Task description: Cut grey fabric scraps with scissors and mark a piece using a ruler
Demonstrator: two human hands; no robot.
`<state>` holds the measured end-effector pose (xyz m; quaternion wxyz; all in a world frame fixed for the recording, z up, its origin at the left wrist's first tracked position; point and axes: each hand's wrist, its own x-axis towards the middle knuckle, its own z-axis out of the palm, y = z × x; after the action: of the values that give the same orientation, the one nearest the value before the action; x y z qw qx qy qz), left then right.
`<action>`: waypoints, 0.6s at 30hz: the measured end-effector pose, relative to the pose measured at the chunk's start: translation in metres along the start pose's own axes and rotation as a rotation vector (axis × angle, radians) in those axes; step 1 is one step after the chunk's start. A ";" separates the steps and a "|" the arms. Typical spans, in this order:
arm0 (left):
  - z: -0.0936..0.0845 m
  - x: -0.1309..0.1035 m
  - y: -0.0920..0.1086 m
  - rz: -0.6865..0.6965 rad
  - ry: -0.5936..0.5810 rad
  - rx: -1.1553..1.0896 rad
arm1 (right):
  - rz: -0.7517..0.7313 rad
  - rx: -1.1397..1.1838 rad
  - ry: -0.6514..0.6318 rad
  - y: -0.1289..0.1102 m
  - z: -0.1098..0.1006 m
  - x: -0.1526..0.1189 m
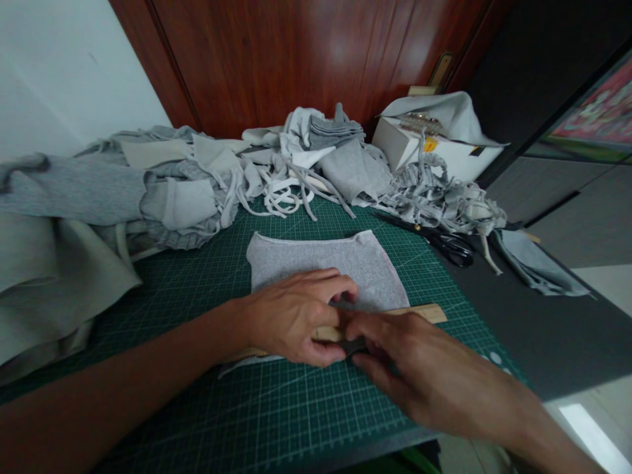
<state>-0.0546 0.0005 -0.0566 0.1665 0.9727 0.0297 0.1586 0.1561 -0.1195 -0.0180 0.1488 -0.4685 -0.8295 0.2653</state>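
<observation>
A grey piece of knit fabric (316, 260) lies on the green cutting mat (316, 408). Across its near part runs a flat wooden ruler (427, 312), its middle largely covered by my hands. My left hand (291, 316) presses down on the ruler and fabric, fingers bent and thumb on the near side. Close against it, my right hand (405, 359) has its fingers pinched together at the ruler's near edge. Something small and dark shows between the hands, but I cannot make out what it is. A narrow edge of fabric sticks out on the near left.
Heaps of grey fabric pieces (182, 191) line the mat's back and left. At the back right are a white box (399, 141), tangled fabric strips (434, 187) and black-handled scissors (451, 247). Folded grey cloth (540, 263) lies at the right. A wooden door (306, 59) stands behind.
</observation>
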 end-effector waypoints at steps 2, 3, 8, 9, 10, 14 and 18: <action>0.000 0.000 -0.001 0.001 -0.001 0.000 | -0.060 0.116 0.050 0.006 -0.003 0.007; 0.000 0.001 -0.001 0.001 0.001 0.001 | -0.098 0.206 0.083 0.010 -0.003 0.012; 0.000 0.000 0.001 0.050 0.023 0.062 | -0.056 0.885 0.228 0.034 0.014 0.033; 0.000 0.000 0.001 0.061 0.031 0.083 | -0.004 1.011 0.235 0.038 0.017 0.035; 0.000 0.000 0.002 0.069 0.041 0.106 | 0.046 1.119 0.229 0.041 0.018 0.037; 0.001 -0.003 0.003 0.093 0.061 0.168 | 0.133 1.308 0.190 0.047 0.018 0.039; -0.003 -0.008 0.005 0.052 0.074 0.117 | 0.132 1.261 0.154 0.048 0.018 0.039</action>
<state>-0.0633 -0.0040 -0.0552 0.1040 0.9748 0.0198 0.1965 0.1604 -0.0711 -0.0600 0.4383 -0.3588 -0.4705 0.6766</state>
